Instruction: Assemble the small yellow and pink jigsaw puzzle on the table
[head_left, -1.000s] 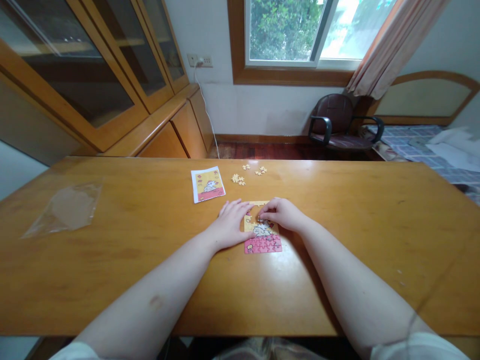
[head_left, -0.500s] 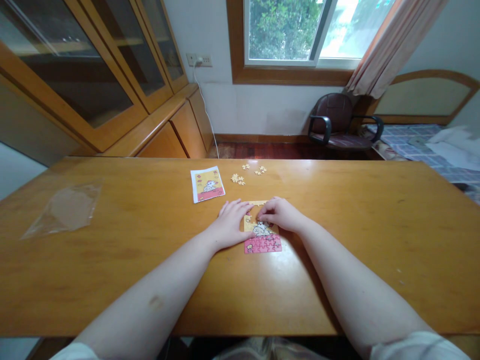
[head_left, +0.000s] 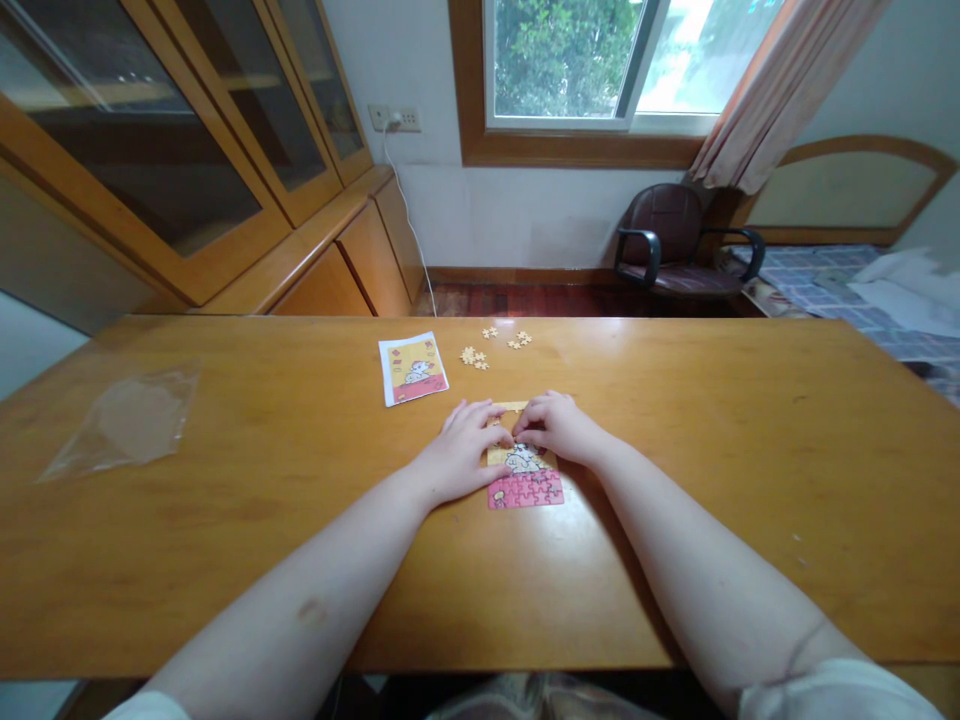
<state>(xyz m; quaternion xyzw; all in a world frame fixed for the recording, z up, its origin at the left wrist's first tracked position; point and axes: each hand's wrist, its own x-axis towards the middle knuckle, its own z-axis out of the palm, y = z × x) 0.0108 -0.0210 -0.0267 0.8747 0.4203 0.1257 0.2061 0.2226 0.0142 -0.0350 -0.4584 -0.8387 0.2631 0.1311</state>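
a person's bare forearms (head_left: 352, 565) reach forward from the near edge of a wooden tabletop (head_left: 315, 420) to a small jigsaw puzzle (head_left: 527, 490) lying flat. its near part, a pink band of joined pieces, is in plain view, with a white cartoon animal above it; the yellow far part is partly covered by the hands.

the left hand (head_left: 461, 457) rests along the puzzle's left side, its grip spread wide, thumb and fingers apart, with no piece visible in it. the right hand (head_left: 562, 430) bends over the upper right, fingertips curled inward; whether that grip has hold of a piece cannot be told.

what has just changed: a left finger has come in beside the right fingertips, so both hands now appear to attend to one spot.

farther off, left of center, a printed picture card (head_left: 416, 372) shows the same animal. just right of it lie loose yellow pieces (head_left: 472, 357) in small groups. beyond the tabletop stand a dark armchair (head_left: 667, 235) and a window (head_left: 562, 60).
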